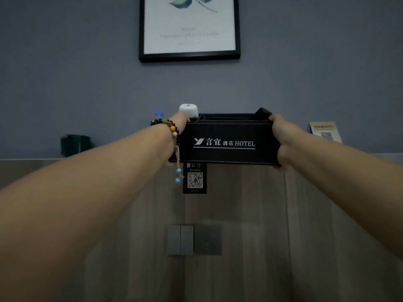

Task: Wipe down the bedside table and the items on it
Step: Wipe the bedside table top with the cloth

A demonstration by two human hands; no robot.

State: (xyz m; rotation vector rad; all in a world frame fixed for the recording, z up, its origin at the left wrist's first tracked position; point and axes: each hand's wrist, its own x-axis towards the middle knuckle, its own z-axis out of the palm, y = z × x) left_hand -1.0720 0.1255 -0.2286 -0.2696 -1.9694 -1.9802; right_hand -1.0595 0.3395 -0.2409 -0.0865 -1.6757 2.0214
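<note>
Black hotel organiser box [224,141] held up below the framed print [189,29]; left hand [177,129] and right hand [278,136] gripping opposite ends; keep level (white item [188,110] inside); set down gently.

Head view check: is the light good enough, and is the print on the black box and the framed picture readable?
Head view: dim, flat light; the black box logo reads sharply between left hand and right hand; the framed print caption is blurred; forearms stretch at the wide-angle edges.
</note>
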